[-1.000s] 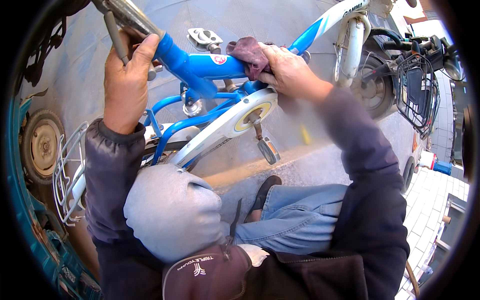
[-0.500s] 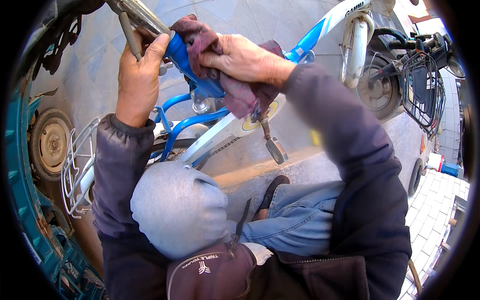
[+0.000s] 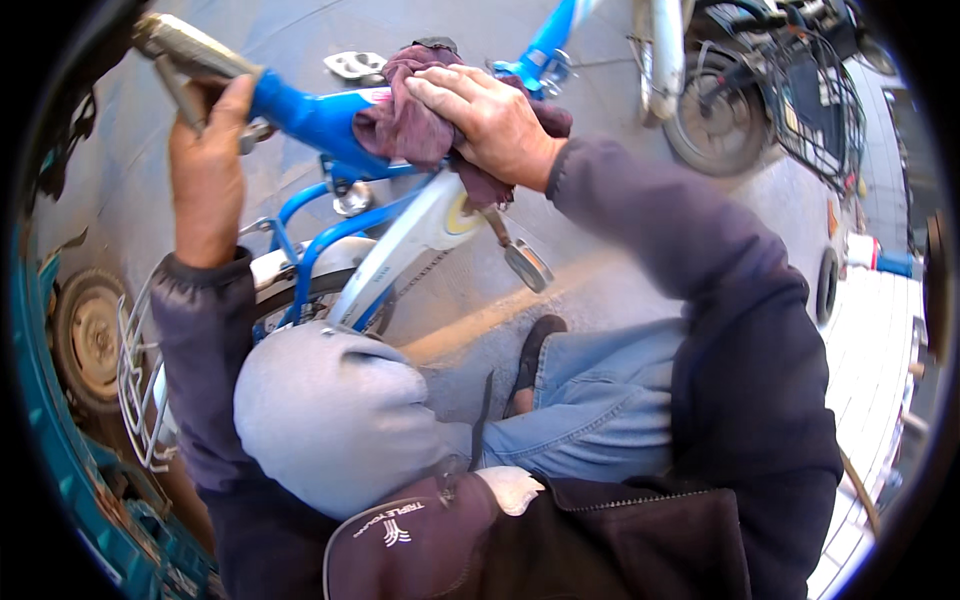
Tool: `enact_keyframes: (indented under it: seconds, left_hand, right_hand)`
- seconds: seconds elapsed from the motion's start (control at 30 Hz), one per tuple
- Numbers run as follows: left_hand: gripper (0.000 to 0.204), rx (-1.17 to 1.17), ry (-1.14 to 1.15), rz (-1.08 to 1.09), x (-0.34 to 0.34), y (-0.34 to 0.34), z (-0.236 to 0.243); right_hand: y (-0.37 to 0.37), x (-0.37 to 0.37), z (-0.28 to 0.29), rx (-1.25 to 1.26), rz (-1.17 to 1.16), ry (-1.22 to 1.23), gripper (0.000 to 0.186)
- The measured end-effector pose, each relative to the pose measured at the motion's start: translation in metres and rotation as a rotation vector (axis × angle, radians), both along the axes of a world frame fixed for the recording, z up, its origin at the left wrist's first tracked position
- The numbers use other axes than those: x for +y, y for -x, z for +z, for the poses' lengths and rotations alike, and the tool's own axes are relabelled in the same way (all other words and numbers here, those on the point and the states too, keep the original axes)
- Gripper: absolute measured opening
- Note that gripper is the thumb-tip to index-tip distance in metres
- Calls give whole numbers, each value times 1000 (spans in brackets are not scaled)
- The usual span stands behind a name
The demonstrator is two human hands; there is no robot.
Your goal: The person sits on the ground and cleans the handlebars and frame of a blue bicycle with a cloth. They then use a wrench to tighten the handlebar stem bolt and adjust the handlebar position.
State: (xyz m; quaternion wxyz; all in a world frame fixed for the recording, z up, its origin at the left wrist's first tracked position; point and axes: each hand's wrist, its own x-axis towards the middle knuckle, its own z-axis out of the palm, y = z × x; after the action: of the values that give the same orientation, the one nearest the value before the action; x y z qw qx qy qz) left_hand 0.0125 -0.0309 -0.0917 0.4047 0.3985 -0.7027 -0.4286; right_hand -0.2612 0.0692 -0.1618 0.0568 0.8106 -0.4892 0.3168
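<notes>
My left hand [image 3: 205,175] is closed around a silver tube [image 3: 185,40] with a grey lever at the upper left, just below where it enters the blue bicycle frame [image 3: 300,115]. My right hand [image 3: 490,130] presses a crumpled maroon rag [image 3: 405,120] over the middle of the blue tube, its fingers curled on the cloth, which hides part of the frame. Below are the white chain guard [image 3: 390,260] and a hanging pedal [image 3: 528,266]; another white pedal [image 3: 355,65] shows above the frame.
A parked scooter with a black wire basket [image 3: 815,120] stands at upper right beside a white fork [image 3: 660,60]. At left are a dusty wheel [image 3: 90,335], a white wire basket [image 3: 140,390] and a teal metal body [image 3: 55,430]. My grey-clad knee [image 3: 330,410] sits below the bike.
My right hand and rag swept left to the tube's joint, then moved back rightward and up along the blue frame. My left hand keeps its hold, now further left in view.
</notes>
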Motion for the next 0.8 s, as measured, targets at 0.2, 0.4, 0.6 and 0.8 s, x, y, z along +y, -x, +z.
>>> enact_keyframes:
  seconds: [0.2, 0.4, 0.6, 0.8]
  left_hand:
    - [44, -66, -34, 79, 3, 3, 4]
    - [53, -64, -36, 71, 2, 1, 5]
    - [44, -70, 231, 235, 22, -25, 19]
    - [32, -29, 340, 212, 54, -41, 30]
  right_hand:
    - [36, 18, -4, 287, -266, -144, 51]
    - [30, -2, 73, -209, -170, -747, 30]
    - [9, 9, 58, -62, 91, -953, 41]
    - [-15, 9, 49, -162, -40, -939, 41]
